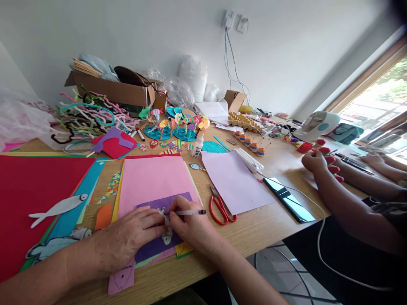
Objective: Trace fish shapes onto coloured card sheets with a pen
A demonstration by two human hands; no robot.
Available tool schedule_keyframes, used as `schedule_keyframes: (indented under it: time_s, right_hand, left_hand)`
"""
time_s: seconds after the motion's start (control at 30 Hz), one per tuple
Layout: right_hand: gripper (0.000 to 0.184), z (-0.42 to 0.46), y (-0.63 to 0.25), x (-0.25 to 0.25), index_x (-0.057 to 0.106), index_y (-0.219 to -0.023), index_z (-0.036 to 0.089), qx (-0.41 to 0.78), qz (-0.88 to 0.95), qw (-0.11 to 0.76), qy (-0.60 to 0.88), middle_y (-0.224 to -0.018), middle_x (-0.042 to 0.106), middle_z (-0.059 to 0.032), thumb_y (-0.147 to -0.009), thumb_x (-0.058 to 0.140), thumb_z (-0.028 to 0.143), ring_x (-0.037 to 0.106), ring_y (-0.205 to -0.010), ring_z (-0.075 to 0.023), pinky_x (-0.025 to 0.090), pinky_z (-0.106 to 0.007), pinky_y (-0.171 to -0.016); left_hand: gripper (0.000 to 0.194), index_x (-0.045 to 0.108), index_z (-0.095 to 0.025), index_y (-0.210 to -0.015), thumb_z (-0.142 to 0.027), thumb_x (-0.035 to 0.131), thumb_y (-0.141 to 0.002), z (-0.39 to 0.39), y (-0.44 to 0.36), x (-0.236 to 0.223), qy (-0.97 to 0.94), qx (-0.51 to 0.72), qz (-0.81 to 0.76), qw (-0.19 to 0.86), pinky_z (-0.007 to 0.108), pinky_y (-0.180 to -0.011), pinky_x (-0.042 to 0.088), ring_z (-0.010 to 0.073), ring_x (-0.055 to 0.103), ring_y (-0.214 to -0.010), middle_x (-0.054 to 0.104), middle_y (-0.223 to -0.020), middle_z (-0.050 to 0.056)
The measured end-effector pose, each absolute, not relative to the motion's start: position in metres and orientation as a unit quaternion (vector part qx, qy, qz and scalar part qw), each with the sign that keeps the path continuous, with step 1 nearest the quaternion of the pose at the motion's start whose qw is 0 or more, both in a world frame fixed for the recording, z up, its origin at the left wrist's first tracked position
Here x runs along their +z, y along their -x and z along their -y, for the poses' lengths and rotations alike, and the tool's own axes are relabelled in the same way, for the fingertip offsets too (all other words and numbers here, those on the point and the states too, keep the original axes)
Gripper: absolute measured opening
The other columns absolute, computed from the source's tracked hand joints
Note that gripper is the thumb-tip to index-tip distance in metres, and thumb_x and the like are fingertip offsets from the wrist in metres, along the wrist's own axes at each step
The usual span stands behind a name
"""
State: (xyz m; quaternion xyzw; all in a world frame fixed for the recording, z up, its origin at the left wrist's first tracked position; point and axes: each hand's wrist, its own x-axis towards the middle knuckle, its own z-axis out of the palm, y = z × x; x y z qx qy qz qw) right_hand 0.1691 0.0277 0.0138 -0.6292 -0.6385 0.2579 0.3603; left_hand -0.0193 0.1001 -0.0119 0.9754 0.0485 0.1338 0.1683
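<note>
My left hand (127, 235) lies flat on a purple paper sheet (159, 203), fingers pressing down a small grey paper fish cutout (166, 237). Closed around a pen (190, 212), my right hand (190, 226) has the pen's tip at the fish's edge. The purple sheet rests on a pink paper sheet (154, 178) near the front edge of the wooden table (254, 231).
Red scissors (220, 208), a lilac sheet (233, 180), a phone (288, 199) with a white cable lie to the right. Another person's hands (318, 163) with red nails work at right. Red and blue sheets with fish cutouts (59, 207) lie left; pipe cleaners (85, 114), boxes, crafts behind.
</note>
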Motion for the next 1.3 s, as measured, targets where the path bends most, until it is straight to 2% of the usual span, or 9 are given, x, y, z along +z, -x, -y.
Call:
schedule_keyframes:
  time_s: [0.33, 0.57, 0.7, 0.93, 1.13, 1.3]
  right_hand:
    - [0.015, -0.028, -0.167, 0.021, 0.051, -0.072, 0.021, 0.239, 0.664, 0.301, 0.641, -0.056, 0.05, 0.0055, -0.071, 0.049, 0.006, 0.045, -0.049, -0.0111, 0.03, -0.02, -0.05]
    - [0.012, -0.027, -0.17, 0.017, 0.05, -0.072, 0.02, 0.249, 0.654, 0.319, 0.639, -0.055, 0.049, 0.0056, -0.072, 0.048, 0.007, 0.043, -0.048, -0.0098, 0.028, -0.019, -0.048]
    - [0.013, -0.027, -0.17, 0.016, 0.049, -0.072, 0.019, 0.256, 0.644, 0.341, 0.635, -0.055, 0.05, 0.0054, -0.072, 0.047, 0.007, 0.044, -0.049, -0.0091, 0.029, -0.018, -0.048]
    - [0.013, -0.029, -0.169, 0.014, 0.047, -0.07, 0.02, 0.257, 0.631, 0.355, 0.64, -0.054, 0.047, 0.0062, -0.071, 0.048, 0.007, 0.043, -0.048, -0.0084, 0.029, -0.017, -0.047]
    - [0.013, -0.031, -0.168, 0.013, 0.048, -0.07, 0.02, 0.256, 0.624, 0.355, 0.647, -0.053, 0.047, 0.0063, -0.072, 0.048, 0.008, 0.044, -0.047, -0.0088, 0.029, -0.017, -0.047]
    - [0.013, -0.033, -0.168, 0.014, 0.048, -0.069, 0.02, 0.252, 0.621, 0.358, 0.65, -0.052, 0.047, 0.0061, -0.072, 0.048, 0.008, 0.045, -0.047, -0.0091, 0.029, -0.017, -0.047]
  left_hand:
    - [0.054, 0.051, -0.024, -0.128, 0.0, 0.039, -0.082, -0.098, 0.019, -0.011, -0.977, 0.175, -0.037, 0.119, 0.037, -0.102, 0.041, 0.0227, 0.056, -0.108, 0.062, -0.118, 0.006]
    - [0.058, 0.042, -0.029, -0.136, -0.004, 0.043, -0.084, -0.096, 0.026, -0.022, -0.98, 0.141, -0.071, 0.118, 0.038, -0.102, 0.043, 0.0249, 0.052, -0.118, 0.056, -0.127, 0.006]
    - [0.061, 0.04, -0.031, -0.137, -0.005, 0.041, -0.082, -0.096, 0.028, -0.027, -0.98, 0.146, -0.084, 0.108, 0.039, -0.106, 0.038, 0.0235, 0.048, -0.122, 0.052, -0.132, 0.004]
    - [0.07, 0.036, -0.03, -0.14, -0.005, 0.04, -0.075, -0.094, 0.029, -0.03, -0.979, 0.148, -0.088, 0.107, 0.039, -0.106, 0.038, 0.0225, 0.047, -0.123, 0.052, -0.134, 0.004]
    - [0.06, 0.039, -0.03, -0.14, -0.009, 0.04, -0.083, -0.094, 0.032, -0.036, -0.979, 0.148, -0.093, 0.103, 0.039, -0.107, 0.037, 0.0244, 0.048, -0.124, 0.05, -0.138, 0.004]
    - [0.07, 0.035, -0.029, -0.143, -0.008, 0.041, -0.077, -0.095, 0.033, -0.036, -0.981, 0.139, -0.09, 0.104, 0.04, -0.107, 0.037, 0.0246, 0.046, -0.125, 0.049, -0.139, 0.004]
